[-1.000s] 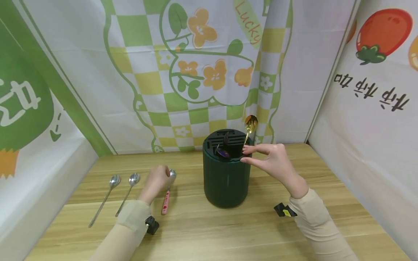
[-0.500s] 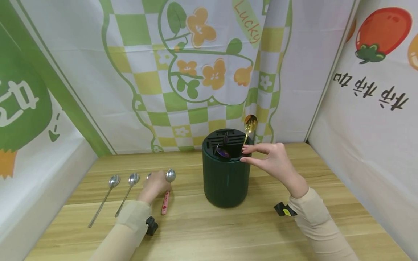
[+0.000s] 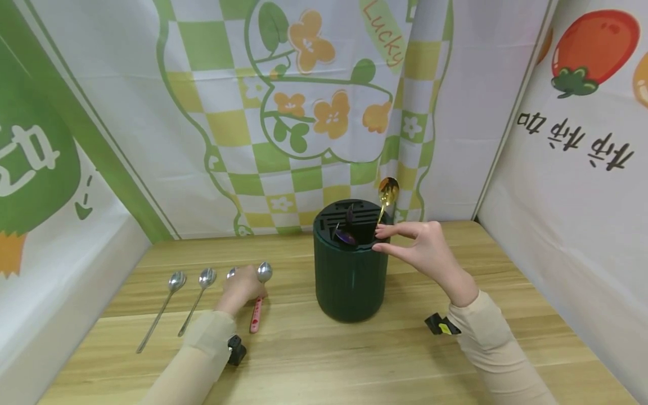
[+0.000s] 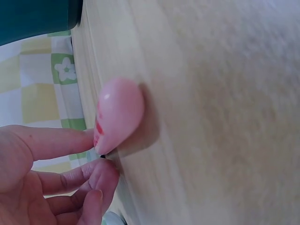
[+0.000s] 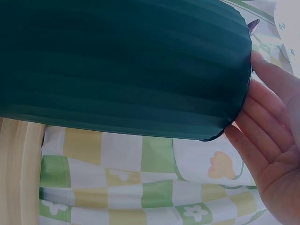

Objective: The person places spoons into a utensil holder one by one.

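In the left wrist view, my left hand pinches a pink-handled spoon between its thumb and fingers. The spoon's bowl shows beyond the knuckles in the head view. My right hand grips the rim of a dark green cutlery holder, its thumb apart from the other fingers. Some fingertips are hidden behind the rim in the right wrist view. A gold spoon stands bowl-up in the holder, its handle running down beside my right fingertips. Shiny purple spoons sit lower in the same opening.
Two silver spoons lie on the wooden table at the left: the outer spoon and the inner spoon. Another spoon bowl peeks out beside my left hand. A patterned curtain hangs behind the holder.
My left hand has shifted slightly and lowered over the pink-handled spoon, uncovering a spoon bowl on its left. My right hand, the holder and the gold spoon have stayed in place.
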### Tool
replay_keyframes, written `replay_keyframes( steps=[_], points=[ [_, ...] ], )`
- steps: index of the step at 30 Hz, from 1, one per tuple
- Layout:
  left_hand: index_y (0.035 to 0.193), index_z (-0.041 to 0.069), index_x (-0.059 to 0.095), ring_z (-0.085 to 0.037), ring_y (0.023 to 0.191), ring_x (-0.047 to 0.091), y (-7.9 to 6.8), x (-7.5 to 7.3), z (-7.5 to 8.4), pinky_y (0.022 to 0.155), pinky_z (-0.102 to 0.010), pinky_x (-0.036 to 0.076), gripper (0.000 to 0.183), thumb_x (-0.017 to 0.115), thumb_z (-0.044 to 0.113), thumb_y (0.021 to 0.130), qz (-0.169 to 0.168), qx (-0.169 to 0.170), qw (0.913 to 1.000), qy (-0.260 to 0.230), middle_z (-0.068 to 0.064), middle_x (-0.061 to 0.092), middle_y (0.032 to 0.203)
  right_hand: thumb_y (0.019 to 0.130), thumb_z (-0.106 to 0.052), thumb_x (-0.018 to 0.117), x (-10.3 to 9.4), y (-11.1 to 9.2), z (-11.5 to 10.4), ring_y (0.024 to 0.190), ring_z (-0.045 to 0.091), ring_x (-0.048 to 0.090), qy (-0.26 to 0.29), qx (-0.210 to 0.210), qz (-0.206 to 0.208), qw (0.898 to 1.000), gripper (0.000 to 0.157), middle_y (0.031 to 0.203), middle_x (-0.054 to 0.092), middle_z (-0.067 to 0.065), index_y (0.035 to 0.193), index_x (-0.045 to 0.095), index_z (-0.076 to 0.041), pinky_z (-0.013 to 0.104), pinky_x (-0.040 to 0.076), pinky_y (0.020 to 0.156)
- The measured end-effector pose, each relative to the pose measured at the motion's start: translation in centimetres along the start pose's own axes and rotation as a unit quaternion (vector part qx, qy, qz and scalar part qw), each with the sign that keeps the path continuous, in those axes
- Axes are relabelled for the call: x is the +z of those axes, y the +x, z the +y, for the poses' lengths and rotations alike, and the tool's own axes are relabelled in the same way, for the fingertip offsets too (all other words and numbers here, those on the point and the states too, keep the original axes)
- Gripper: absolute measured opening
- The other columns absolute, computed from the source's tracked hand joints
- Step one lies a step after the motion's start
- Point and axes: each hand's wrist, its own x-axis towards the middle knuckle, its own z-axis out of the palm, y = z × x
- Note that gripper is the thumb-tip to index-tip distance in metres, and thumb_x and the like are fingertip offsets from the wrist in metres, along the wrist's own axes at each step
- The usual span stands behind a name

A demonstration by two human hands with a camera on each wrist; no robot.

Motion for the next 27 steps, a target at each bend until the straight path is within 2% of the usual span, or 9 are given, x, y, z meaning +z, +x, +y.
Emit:
replay_keyframes(
  steps=[13, 21, 27],
  points=[
    [0.067, 0.008, 0.057, -0.021, 0.059, 0.049, 0.03, 0.13, 0.06, 0.047, -0.031, 0.037, 0.02, 0.073, 0.018, 0.061, 0.005, -0.004, 1.0, -0.005, -0.007, 0.055, 0.068, 0.069, -0.033, 0.073, -0.14, 0.05, -0.15, 0.089, -0.003, 0.061, -0.003, -0.005, 0.003, 1.0, 0.021, 0.089, 0.068, -0.01, 0.085, 0.072, -0.02, 0.018, 0.045, 0.083],
    [0.064, 0.009, 0.057, -0.018, 0.056, 0.048, 0.1, 0.09, -0.08, 0.044, -0.028, 0.037, 0.022, 0.074, 0.02, 0.061, -0.002, -0.009, 0.9997, -0.02, -0.006, 0.054, 0.066, 0.07, -0.033, 0.073, -0.14, 0.03, -0.22, 0.089, -0.003, 0.061, 0.0, 0.002, -0.003, 1.0, 0.021, 0.09, 0.068, -0.01, 0.086, 0.072, -0.02, 0.021, 0.046, 0.084],
    [0.059, 0.01, 0.054, -0.013, 0.046, 0.048, 0.12, 0.07, -0.23, 0.041, -0.024, 0.037, 0.021, 0.074, 0.016, 0.061, -0.012, -0.02, 0.9987, -0.045, -0.004, 0.056, 0.057, 0.07, -0.033, 0.073, -0.13, -0.03, -0.25, 0.09, -0.003, 0.06, 0.002, 0.004, -0.005, 1.0, 0.02, 0.09, 0.068, -0.011, 0.086, 0.072, -0.021, 0.021, 0.046, 0.084]
  ],
)
